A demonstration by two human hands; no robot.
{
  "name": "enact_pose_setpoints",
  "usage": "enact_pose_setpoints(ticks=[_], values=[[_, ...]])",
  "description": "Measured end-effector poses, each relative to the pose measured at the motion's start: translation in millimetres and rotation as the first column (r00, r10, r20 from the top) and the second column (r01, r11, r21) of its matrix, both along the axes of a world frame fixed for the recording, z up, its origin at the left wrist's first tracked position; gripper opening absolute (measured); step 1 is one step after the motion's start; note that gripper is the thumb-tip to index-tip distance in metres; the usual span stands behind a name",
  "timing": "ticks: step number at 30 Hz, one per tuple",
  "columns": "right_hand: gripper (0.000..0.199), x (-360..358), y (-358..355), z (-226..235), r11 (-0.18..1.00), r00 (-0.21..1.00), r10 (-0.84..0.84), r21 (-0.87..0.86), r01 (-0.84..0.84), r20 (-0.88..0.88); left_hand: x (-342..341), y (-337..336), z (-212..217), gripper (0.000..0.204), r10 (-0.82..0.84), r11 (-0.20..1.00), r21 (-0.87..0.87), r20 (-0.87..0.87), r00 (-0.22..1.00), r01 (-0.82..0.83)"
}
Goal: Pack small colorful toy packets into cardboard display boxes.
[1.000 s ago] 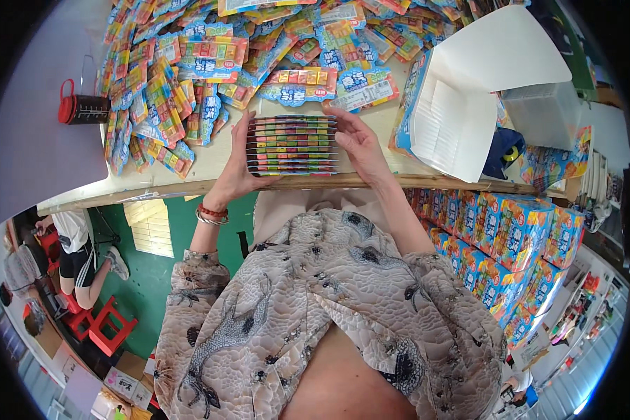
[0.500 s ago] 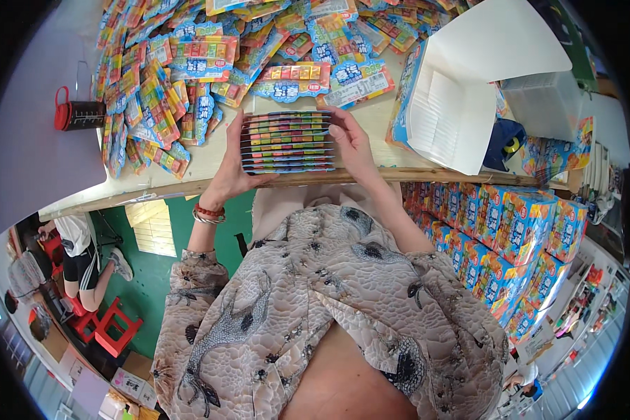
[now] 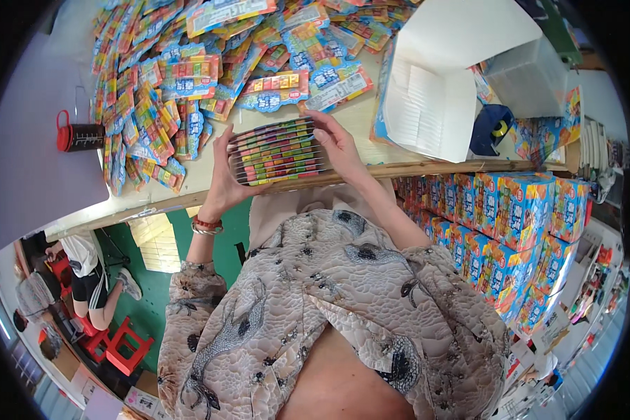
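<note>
Between my two hands, near the table's front edge, is a neat stack of flat candy packs (image 3: 278, 154), seen edge-on as rows of coloured pieces. My left hand (image 3: 222, 175) is closed around the stack's left end, thumb along the near side. At the right end, my right hand (image 3: 337, 145) grips it with the fingers at the far corner. The stack sits slightly askew, its right end farther from me. Just beyond it, loose candy packs (image 3: 276, 89) with blue wavy-edged cards lie in a large heap.
To the right stands an open white-lined carton (image 3: 427, 98), beside a dark blue tape dispenser (image 3: 492, 131) and a translucent plastic bin (image 3: 528, 75). A dark cup with a red lid (image 3: 84, 137) is at the left. Printed boxes (image 3: 507, 210) are stacked below right; red stools (image 3: 129, 346) and a seated person are lower left.
The stack has gone from nearly level to tilted, its right end turned away from me, and more of its coloured faces show. Both hands still hold it. The whole view has shifted slightly.
</note>
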State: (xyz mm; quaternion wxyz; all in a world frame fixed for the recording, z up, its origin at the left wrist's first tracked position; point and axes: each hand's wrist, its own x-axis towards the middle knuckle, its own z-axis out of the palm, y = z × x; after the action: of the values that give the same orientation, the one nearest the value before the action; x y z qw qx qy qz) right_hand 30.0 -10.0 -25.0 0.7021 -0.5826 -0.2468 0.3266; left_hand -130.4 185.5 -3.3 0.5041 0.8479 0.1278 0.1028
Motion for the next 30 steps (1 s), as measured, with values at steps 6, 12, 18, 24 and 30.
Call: enact_pose_setpoints(ticks=[6, 12, 18, 24, 30], values=[[0.039, 6, -29, 67, 0.996, 0.991, -0.069, 0.072, 0.061, 0.113, 16, -28, 50, 0.110, -0.013, 1.000, 0.023, 0.100, 0.995, 0.011], [0.056, 62, -109, 146, 0.849, 0.755, -0.515, 0.126, 0.512, 0.406, 132, -74, 128, 0.102, -0.357, 0.923, -0.011, 0.351, 0.866, 0.385], [0.060, 102, -175, 107, 0.554, 0.647, -0.596, -0.341, 0.760, 0.475, 227, -116, 87, 0.094, -0.510, 0.845, -0.051, 0.219, 0.832, 0.532], [0.046, 78, -178, 58, 0.532, 0.643, -0.479, -0.384, 0.754, 0.598, 233, -141, 79, 0.088, -0.583, 0.780, 0.376, 0.149, 0.799, 0.500], [0.049, 81, -165, 77, 0.509, 0.559, -0.450, -0.314, 0.802, 0.697, 239, -136, 72, 0.088, -0.608, 0.675, 0.412, -0.159, 0.778, 0.612]])
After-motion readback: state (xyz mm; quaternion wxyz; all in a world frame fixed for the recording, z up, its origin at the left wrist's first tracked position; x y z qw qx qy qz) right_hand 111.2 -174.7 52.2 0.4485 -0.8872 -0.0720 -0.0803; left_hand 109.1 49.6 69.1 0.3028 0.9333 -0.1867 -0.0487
